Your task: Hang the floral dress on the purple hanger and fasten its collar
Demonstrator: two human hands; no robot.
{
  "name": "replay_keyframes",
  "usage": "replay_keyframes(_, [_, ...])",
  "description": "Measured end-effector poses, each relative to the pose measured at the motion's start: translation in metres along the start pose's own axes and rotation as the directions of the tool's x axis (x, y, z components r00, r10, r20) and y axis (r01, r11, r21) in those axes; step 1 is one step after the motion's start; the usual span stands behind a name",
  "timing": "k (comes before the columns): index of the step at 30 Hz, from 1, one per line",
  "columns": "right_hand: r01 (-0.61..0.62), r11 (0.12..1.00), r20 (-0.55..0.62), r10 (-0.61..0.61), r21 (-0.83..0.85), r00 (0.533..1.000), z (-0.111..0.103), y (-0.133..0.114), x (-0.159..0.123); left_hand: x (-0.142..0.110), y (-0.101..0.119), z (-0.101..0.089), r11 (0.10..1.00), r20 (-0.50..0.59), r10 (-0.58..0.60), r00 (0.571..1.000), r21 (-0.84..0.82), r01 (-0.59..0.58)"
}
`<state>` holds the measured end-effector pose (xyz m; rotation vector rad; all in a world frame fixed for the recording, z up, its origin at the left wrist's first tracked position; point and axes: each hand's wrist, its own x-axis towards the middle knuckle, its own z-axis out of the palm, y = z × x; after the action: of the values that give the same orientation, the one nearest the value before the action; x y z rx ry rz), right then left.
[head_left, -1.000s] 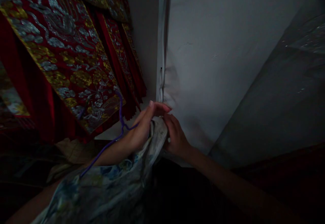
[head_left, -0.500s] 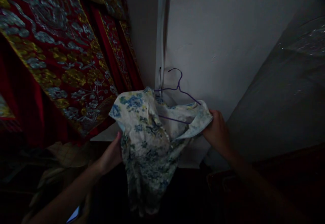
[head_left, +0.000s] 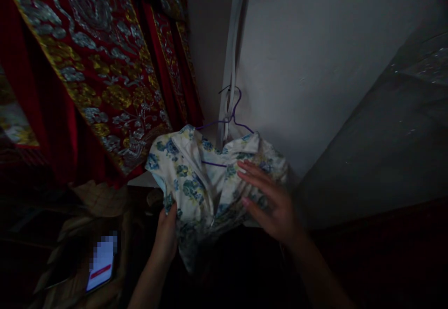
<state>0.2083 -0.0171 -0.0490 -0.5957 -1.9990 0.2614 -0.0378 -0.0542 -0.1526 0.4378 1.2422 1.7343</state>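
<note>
A white shirt (head_left: 191,178) with blue, green and yellow flowers hangs on a purple wire hanger (head_left: 234,113), its front parted at the neck. The hanger's hook is up by a pale strip on the wall. My left hand (head_left: 168,227) grips the shirt's lower left side, with the thumb in front and the other fingers hidden behind the cloth. Over the right front of the shirt, my right hand (head_left: 269,201) has its fingers stretched out and apart. Whether its fingertips touch the fabric I cannot tell.
Red cloth (head_left: 115,75) embroidered in gold and silver hangs at the left. A lit phone (head_left: 101,262) lies on a wooden surface at lower left. Behind the shirt stands a pale wall (head_left: 315,66), with a grey translucent sheet (head_left: 378,150) at the right.
My right hand has let go of the shirt's right shoulder and moved left over its front. Both shoulders now lie over the hanger, which has shifted left. The phone has come into fuller view.
</note>
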Motion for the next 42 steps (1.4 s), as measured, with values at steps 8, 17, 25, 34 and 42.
replay_keyframes(8, [-0.688,0.423,-0.091,0.881,0.589,0.464,0.134,-0.001,-0.093,-0.042,-0.005,0.002,0.950,0.035,-0.236,0.971,-0.204,0.238])
replay_keyframes(17, [-0.632,0.433,0.034,0.808,0.643,0.588,0.109,-0.001,-0.088,-0.061,-0.011,0.017,0.912,0.160,-0.353,0.922,-0.162,0.377])
replay_keyframes(25, [-0.679,0.329,0.065,0.872,0.656,0.485,0.110,-0.013,-0.090,-0.044,-0.033,-0.003,0.803,-0.138,0.542,0.829,0.374,-0.464])
replay_keyframes(34, [-0.757,0.287,0.281,0.805,0.588,0.523,0.093,-0.014,-0.091,-0.062,-0.057,0.024,0.849,0.565,0.138,0.813,0.356,-0.391])
replay_keyframes(42, [-0.768,0.284,0.405,0.716,0.575,0.568,0.063,-0.003,-0.053,-0.072,-0.069,0.033,0.857,0.550,0.162,0.820,0.334,-0.393])
